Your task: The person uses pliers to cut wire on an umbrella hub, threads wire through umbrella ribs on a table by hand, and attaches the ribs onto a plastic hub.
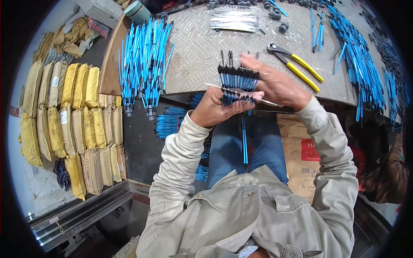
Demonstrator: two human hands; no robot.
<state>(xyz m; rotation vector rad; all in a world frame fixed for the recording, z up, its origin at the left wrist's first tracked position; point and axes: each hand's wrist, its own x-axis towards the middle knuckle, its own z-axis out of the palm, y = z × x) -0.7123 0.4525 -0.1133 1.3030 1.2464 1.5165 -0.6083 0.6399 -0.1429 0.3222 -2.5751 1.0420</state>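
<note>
My left hand is wrapped round a bundle of thin blue plastic strips with black heads, held upright above my lap just off the table's front edge. A thin white tie strip runs crosswise at the bundle, its ends sticking out on both sides. My right hand lies along the bundle's right side with its fingers stretched out and slightly blurred. Its thumb reaches the strips near the white tie. A few longer blue strips hang below, between my knees.
Loose blue strips lie at the table's left; a larger pile lies right. Yellow-handled pliers rest beside my right hand. Clear ties lie at the back. Yellow and brown packages are stacked left; a brown sack stands under the table.
</note>
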